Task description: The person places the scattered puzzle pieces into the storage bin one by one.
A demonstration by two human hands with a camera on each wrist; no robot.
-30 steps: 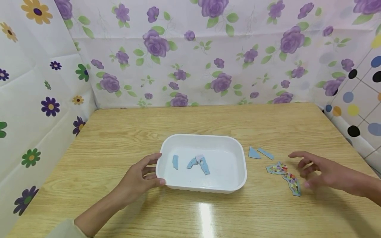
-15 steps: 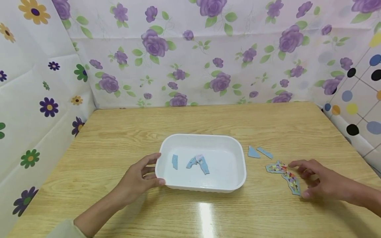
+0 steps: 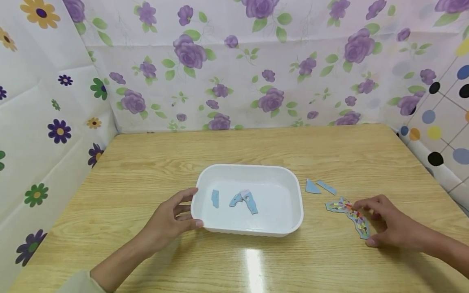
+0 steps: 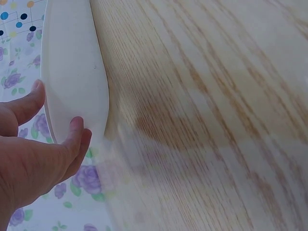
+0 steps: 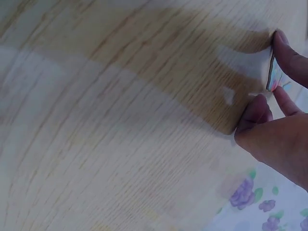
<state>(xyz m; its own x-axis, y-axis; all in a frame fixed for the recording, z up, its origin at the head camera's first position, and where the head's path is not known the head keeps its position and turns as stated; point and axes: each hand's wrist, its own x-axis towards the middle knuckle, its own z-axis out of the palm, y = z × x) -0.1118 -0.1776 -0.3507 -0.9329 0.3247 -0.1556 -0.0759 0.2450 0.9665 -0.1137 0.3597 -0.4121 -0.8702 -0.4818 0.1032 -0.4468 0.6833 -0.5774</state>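
My left hand [image 3: 169,218] holds the left end of a white plastic tray [image 3: 253,232], thumb at the near corner and fingers along the end wall. The left wrist view shows this hand [image 4: 43,144] against the tray wall [image 4: 77,62]. On the table to the right, my right hand [image 3: 390,224] spans a colorful blue-edged puzzle piece [image 3: 360,226], thumb at its near end and index finger at its far end. Seen from the right wrist, the same piece [image 5: 273,72] lies between thumb and fingertip. A second colorful piece [image 3: 338,206] lies against it.
Inside the tray lie a small blue piece [image 3: 215,198] and two overlapping pieces [image 3: 250,202]. A blue triangular piece [image 3: 312,187] and a narrow strip [image 3: 326,187] lie right of the tray on the wooden table [image 3: 157,162]. Flowered sheets [image 3: 234,61] stand behind.
My right hand has moved left and down onto the near colorful piece, its thumb and index finger now at the piece's ends. The left hand stays on the tray.
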